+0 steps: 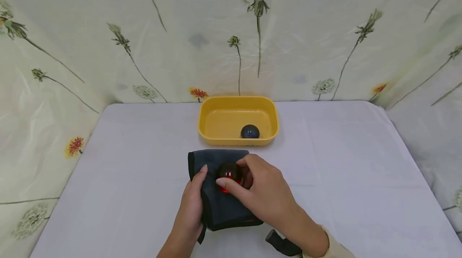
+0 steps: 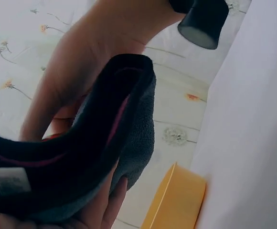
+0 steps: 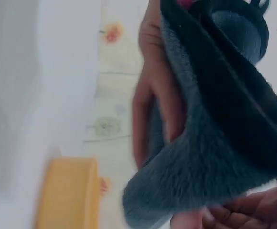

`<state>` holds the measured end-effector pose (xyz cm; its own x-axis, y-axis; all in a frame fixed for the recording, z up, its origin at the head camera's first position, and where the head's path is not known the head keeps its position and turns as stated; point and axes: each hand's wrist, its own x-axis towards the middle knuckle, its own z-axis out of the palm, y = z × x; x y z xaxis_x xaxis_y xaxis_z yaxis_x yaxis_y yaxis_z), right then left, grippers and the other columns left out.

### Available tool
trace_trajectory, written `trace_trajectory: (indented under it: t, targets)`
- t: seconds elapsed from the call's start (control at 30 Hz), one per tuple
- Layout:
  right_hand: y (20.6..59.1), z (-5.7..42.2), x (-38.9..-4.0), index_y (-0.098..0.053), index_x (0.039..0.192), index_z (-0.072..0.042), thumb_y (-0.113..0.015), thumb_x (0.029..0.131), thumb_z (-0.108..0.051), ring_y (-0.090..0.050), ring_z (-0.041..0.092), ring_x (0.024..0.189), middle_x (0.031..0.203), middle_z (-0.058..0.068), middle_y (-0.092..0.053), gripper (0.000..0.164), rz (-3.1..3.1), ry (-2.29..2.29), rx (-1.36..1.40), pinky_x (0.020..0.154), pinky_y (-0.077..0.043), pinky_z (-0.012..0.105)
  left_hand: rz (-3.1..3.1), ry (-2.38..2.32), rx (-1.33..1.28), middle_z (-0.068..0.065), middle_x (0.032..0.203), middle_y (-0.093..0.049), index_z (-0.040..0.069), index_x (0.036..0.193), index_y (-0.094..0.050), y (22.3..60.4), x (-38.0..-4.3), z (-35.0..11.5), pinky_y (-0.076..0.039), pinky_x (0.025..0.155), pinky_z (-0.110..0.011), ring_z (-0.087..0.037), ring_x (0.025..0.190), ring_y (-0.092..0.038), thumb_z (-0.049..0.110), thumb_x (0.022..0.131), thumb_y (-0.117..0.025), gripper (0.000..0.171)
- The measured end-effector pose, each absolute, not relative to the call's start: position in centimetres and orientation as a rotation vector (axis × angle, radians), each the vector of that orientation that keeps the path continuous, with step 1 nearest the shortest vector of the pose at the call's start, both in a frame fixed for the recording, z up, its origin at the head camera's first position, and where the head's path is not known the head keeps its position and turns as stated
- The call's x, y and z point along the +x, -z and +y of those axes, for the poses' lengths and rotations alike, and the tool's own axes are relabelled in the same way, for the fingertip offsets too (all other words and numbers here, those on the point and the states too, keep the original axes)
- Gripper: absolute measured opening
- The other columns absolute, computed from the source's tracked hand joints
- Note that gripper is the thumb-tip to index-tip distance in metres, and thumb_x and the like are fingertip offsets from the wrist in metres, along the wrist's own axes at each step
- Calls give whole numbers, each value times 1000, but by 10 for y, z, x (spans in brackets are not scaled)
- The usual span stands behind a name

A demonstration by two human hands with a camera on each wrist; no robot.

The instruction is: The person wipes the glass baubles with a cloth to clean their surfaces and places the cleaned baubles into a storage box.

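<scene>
A dark grey-blue cloth [image 1: 216, 206] with black edging lies folded across my left hand [image 1: 191, 206], whose thumb presses on top while the fingers grip it from below. Over the cloth, my right hand [image 1: 268, 194] holds a glossy dark red ball [image 1: 228, 171] between thumb and fingers. From the left wrist view the folded cloth [image 2: 138, 119] shows a white label [image 2: 7, 181], and the ball is mostly hidden behind it. In the right wrist view the fuzzy cloth [image 3: 200, 167] covers the ball, and left-hand fingers [image 3: 165, 100] support it.
Beyond the hands stands a yellow plastic tub [image 1: 213, 141] with a dark blue ball [image 1: 250, 131] at its front right. The white-covered table [image 1: 346, 177] meets a flower-printed curtain [image 1: 306, 29] behind. A black strap device [image 1: 283, 244] sits at the right wrist.
</scene>
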<state>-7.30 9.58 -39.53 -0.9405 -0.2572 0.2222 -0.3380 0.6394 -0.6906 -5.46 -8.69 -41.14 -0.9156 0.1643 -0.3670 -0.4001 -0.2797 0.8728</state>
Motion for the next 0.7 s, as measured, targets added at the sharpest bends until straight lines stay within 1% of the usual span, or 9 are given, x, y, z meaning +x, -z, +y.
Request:
trace_trajectory:
  t: [0.07,0.1,0.2,0.27,0.33,0.4,0.57,0.63,0.7]
  targets:
    - [396,97,-78,-68,111,-15,-83,89,-46,-59,8,74,88,-9,-63,40,-2732,-1433,431,66,-55,25,1643,-2253,-304,-12,128,-61,3,149,-38,411,-54,-90,-56,92,-33,-21,111,-65,54,110,-38,64]
    - [397,98,-81,-69,115,-14,-83,91,-42,-62,11,78,92,-6,-66,39,-2710,-1547,398,70,-57,26,1655,-2259,-309,-13,132,-59,3,150,-37,411,-53,-91,-55,93,-33,-22,113,-64,54,110,-37,64]
    - [400,101,-91,-69,126,-10,-79,96,-34,-68,18,93,108,3,-71,40,-2612,-1828,337,83,-60,28,1680,-2267,-351,-15,141,-54,5,152,-35,410,-53,-93,-51,100,-37,-25,121,-58,55,110,-37,65]
    - [401,103,-99,-67,131,-8,-76,98,-31,-70,24,100,117,9,-71,41,-2523,-1982,307,87,-59,29,1694,-2261,-399,-15,145,-50,6,154,-35,410,-54,-94,-47,103,-40,-26,125,-53,56,109,-38,67]
    - [402,105,-109,-66,135,-5,-74,100,-28,-71,27,106,122,12,-71,43,-2438,-2107,278,89,-59,31,1697,-2260,-438,-14,147,-48,6,156,-35,411,-54,-95,-44,104,-42,-26,127,-50,57,109,-39,69]
    - [404,108,-120,-65,137,-3,-73,101,-26,-73,29,107,125,15,-71,43,-2359,-2206,235,89,-59,33,1695,-2262,-460,-13,147,-48,7,157,-35,413,-55,-98,-42,103,-42,-26,127,-49,57,108,-40,70]
    - [408,118,-152,-63,139,0,-74,100,-30,-75,23,105,128,16,-71,50,-2320,-2201,95,89,-58,32,1672,-2263,-476,-10,138,-50,5,155,-38,419,-55,-106,-42,99,-37,-23,122,-50,56,108,-41,69]
    - [410,119,-168,-64,140,-2,-75,99,-36,-74,22,106,127,14,-71,54,-2380,-2075,90,89,-58,29,1657,-2269,-483,-10,136,-50,4,155,-37,421,-55,-110,-42,98,-36,-22,120,-51,56,109,-41,69]
    - [413,119,-183,-64,141,-3,-76,97,-40,-73,23,110,127,13,-72,58,-2467,-1904,107,89,-58,31,1645,-2272,-495,-9,136,-49,4,155,-36,424,-55,-112,-42,98,-35,-21,120,-50,56,109,-42,70]
